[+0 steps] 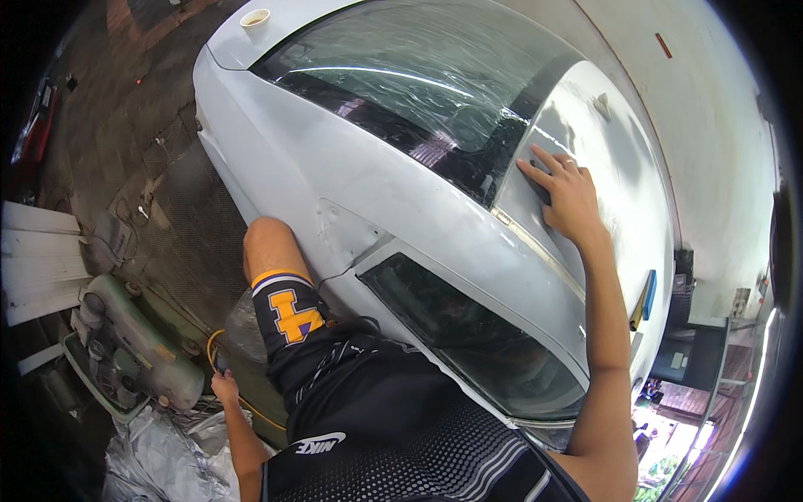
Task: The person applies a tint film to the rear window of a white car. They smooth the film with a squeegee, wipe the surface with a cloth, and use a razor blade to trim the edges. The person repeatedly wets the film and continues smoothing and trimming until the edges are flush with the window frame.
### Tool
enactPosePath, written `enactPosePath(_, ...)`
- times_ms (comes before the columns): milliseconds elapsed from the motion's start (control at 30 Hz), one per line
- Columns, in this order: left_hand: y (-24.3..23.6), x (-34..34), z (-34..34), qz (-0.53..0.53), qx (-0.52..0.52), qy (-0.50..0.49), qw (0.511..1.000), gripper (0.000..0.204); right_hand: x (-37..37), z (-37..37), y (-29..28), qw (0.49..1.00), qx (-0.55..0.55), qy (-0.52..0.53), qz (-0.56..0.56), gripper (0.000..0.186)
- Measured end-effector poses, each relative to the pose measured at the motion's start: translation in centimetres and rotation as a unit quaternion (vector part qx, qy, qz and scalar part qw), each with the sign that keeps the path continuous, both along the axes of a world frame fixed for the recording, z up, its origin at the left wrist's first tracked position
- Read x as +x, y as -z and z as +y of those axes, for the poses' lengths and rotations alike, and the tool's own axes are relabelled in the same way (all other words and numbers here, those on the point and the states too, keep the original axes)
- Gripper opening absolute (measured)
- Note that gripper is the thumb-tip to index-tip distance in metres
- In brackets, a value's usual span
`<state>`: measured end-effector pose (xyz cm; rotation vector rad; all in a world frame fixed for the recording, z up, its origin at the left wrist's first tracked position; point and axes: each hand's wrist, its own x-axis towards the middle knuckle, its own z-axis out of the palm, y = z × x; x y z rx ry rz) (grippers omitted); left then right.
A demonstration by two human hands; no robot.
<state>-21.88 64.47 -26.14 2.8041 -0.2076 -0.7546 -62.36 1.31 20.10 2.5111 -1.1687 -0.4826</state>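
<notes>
A car with a dull white-grey body (276, 125) stands in front of me. My right hand (571, 197) rests on its roof (619, 159), beside the upper corner of the windshield (418, 75). Its fingers are spread over the surface; a dark patch under them may be shadow or a thin pad. Low at my left side, my left hand (224, 386) is closed around the dark end piece of a yellow hose (268, 420). A side window (477, 335) lies below my right arm.
A paper cup (255, 21) sits on the car's far left end. Blue and yellowish tools (649, 294) lie on the roof's right side. A dusty green air compressor (142, 343) stands at left, above crumpled silver sheeting (159, 456). A pale wall (711, 109) rises beyond the roof.
</notes>
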Motion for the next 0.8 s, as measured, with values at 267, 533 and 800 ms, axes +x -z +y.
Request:
enactPosePath(267,-3.0,2.0,-1.9,-0.046,-0.051,0.068,0.995,0.027,-0.3,3.5,1.4,0.996,0.026,-0.080,-0.032,0.069)
enactPosePath(533,-1.7,5.4,0.9,-0.059,-0.006,0.213,0.975,0.038,-9.6,11.7,5.8,0.895,-0.161,0.038,-0.415,0.030)
enactPosePath(800,-7.1,10.5,-11.5,-0.100,0.027,0.383,0.918,0.033,-11.7,11.2,10.8,0.794,-0.282,0.060,-0.535,0.014)
